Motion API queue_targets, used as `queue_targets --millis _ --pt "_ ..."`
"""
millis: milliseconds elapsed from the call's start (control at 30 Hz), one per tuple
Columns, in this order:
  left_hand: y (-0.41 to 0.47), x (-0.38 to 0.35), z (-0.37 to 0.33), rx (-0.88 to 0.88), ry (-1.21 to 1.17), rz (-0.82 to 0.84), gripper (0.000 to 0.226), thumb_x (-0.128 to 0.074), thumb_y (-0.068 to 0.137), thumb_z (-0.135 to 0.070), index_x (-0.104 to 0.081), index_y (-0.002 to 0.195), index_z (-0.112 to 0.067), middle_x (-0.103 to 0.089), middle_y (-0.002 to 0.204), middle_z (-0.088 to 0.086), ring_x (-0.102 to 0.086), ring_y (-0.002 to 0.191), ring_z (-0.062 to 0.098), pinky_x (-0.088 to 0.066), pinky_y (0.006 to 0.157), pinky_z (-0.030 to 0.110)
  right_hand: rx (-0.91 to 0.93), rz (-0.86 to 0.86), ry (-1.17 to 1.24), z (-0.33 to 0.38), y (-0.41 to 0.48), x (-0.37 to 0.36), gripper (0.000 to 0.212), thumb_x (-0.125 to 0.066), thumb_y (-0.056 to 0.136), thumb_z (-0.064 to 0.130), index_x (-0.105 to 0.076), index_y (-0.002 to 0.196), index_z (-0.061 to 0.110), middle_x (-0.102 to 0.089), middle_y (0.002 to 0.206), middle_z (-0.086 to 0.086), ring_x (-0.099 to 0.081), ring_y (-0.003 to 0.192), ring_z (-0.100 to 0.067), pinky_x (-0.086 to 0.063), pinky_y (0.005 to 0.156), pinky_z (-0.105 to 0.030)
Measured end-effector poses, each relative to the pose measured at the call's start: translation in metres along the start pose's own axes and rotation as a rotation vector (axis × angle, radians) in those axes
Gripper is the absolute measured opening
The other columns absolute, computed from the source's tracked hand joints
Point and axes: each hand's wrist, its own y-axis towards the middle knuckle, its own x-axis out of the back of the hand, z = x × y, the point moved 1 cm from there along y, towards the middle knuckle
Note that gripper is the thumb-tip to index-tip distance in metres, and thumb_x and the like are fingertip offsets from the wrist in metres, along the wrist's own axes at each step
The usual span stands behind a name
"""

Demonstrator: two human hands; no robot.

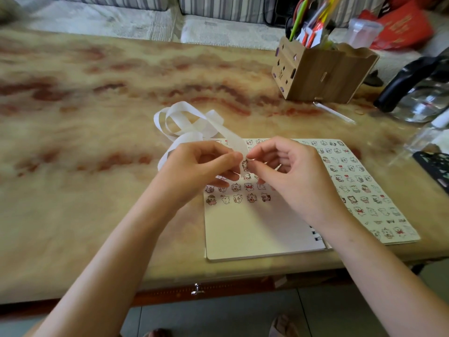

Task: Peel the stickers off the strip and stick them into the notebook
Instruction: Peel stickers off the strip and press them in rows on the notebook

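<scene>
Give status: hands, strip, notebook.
Left hand pinching the strip; right hand fingers on a sticker at its end. Notebook open below, left page partly filled. Peeled backing coiled beyond; nothing in the way.

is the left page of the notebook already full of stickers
No, the left page has sticker rows only across its upper part, and its lower half is bare paper.

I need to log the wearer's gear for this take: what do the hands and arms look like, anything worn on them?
Both arms are bare up to the frame edge: no sleeves show. The left hand and right hand carry no gloves, and no rings, watch or bracelets are visible. Nails look short and unpainted, though the picture is slightly blurred. No cables or markings on either arm.
</scene>
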Motion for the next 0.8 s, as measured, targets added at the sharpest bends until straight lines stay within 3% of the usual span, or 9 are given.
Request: queue_targets --millis 100,367,600,800 --pt "0.0003 -0.0007 0.0008 0.016 0.009 0.000 0.015 -0.066 0.086 -0.017 -0.071 0.087 -0.003 -0.073 0.075 0.004 -0.070 0.069 0.009 -0.056 0.063 0.018 0.017 0.003 0.009 0.0004 -0.0003 0.0005 0.013 -0.072 0.083 0.011 -0.068 0.084 0.023 -0.069 0.077 0.000 -0.062 0.070 -0.023 -0.051 0.064 -0.036" --pt "0.0010 -0.0008 0.0015 0.012 0.022 -0.014 0.013 -0.067 0.085 -0.016 -0.071 0.086 -0.003 -0.073 0.074 0.006 -0.069 0.067 0.007 -0.055 0.062 0.017 0.014 0.004 -0.016 0.0020 -0.0004 0.0003 0.014 -0.071 0.083 0.010 -0.069 0.082 0.024 -0.069 0.076 0.005 -0.061 0.069 -0.017 -0.046 0.059 -0.025" --pt "0.0003 -0.0014 0.0006 0.007 0.032 0.009 0.015 -0.067 0.086 -0.016 -0.071 0.088 -0.002 -0.072 0.076 0.005 -0.070 0.070 0.007 -0.056 0.065 0.018 0.019 -0.013 -0.008 0.0049 -0.0021 -0.0002 0.007 -0.073 0.082 0.013 -0.070 0.084 0.019 -0.069 0.075 0.007 -0.061 0.069 -0.017 -0.051 0.065 -0.037" --pt "0.0004 -0.0015 0.0011 0.005 0.043 0.014 0.016 -0.067 0.086 -0.017 -0.071 0.089 -0.002 -0.073 0.076 0.003 -0.070 0.072 0.008 -0.055 0.066 0.018 0.046 -0.026 -0.040 0.0047 -0.0018 0.0003 0.008 -0.073 0.081 0.010 -0.070 0.081 0.018 -0.069 0.072 0.008 -0.064 0.068 -0.014 -0.054 0.066 -0.033"
